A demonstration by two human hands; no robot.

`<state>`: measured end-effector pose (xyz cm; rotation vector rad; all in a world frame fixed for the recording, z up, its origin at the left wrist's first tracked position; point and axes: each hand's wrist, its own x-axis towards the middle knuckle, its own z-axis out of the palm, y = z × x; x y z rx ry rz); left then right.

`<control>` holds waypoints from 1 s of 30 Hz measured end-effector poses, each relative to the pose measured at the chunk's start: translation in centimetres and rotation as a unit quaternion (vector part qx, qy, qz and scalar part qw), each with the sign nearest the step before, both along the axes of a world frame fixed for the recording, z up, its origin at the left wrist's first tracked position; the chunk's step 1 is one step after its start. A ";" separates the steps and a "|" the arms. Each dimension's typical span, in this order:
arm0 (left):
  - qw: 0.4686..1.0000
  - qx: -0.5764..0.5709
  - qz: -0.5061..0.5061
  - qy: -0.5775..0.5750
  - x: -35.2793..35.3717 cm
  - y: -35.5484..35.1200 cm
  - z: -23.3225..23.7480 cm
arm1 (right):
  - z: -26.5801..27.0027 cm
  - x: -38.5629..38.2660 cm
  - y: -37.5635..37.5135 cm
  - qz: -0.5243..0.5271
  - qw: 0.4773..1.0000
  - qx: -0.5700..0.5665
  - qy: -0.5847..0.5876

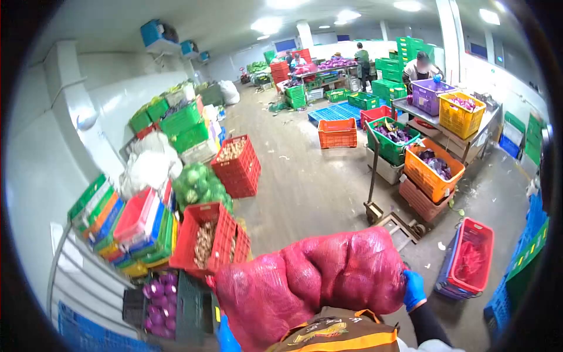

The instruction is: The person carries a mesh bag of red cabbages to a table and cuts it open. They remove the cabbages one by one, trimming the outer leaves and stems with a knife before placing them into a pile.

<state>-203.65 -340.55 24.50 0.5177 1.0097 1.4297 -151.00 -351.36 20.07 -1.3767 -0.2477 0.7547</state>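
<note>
A long, bulging magenta mesh sack, packed with large round shapes, lies across the front of my body. At its right end, my right hand in a blue glove grips the netting. My left hand, also blue-gloved, holds the sack's lower left end and is partly cut off by the frame's bottom edge. Below the sack is my brown apron with orange trim. What fills the sack cannot be made out clearly through the mesh.
Red crates and a crate of purple onions stand at left. A hand trolley sits ahead on the floor. Nested crates stand at right, near an orange crate. A co-worker stands behind the table.
</note>
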 end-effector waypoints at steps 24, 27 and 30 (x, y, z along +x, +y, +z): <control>0.969 -0.055 -0.019 0.239 21.7 80.4 4.6 | -11.8 23.6 79.4 0.094 0.983 -0.025 -0.159; 0.983 -0.081 0.016 0.166 24.4 89.4 1.6 | -5.5 26.6 92.8 0.038 0.999 -0.031 -0.001; 0.978 -0.126 0.061 0.152 29.1 98.2 4.3 | -3.2 29.9 103.5 0.019 0.981 -0.131 -0.141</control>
